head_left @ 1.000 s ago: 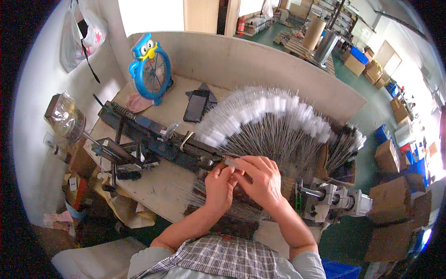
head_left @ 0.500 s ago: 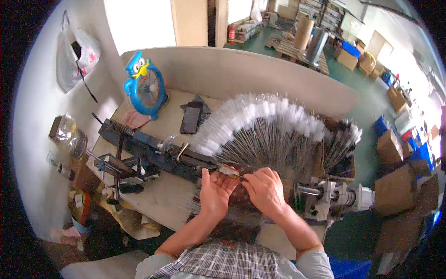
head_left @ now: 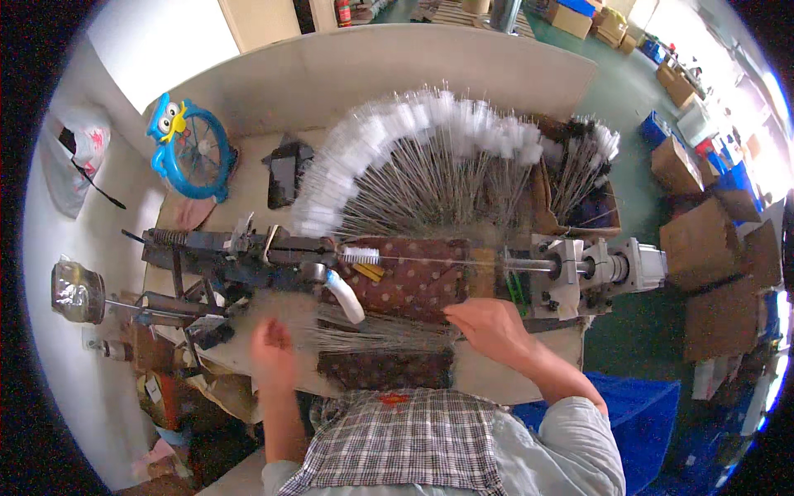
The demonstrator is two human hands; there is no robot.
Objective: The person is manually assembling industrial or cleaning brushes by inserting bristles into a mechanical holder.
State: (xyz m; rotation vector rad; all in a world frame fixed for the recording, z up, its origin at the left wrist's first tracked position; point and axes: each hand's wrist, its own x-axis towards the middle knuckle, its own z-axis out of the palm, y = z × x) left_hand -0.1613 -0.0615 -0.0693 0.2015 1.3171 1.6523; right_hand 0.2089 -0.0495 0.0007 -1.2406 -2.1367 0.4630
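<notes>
The camera sits on the worker's head, about at eye height, and looks steeply down past the plaid apron (head_left: 405,442) at the near edge. It faces across the workbench (head_left: 488,364), near enough to hold the left hand (head_left: 275,351) and right hand (head_left: 494,326) in the near half. Its wide fisheye lens curves the low partition (head_left: 397,70) at the far side, reaching the wall (head_left: 128,157) at left and cardboard boxes (head_left: 703,244) at right.
</notes>
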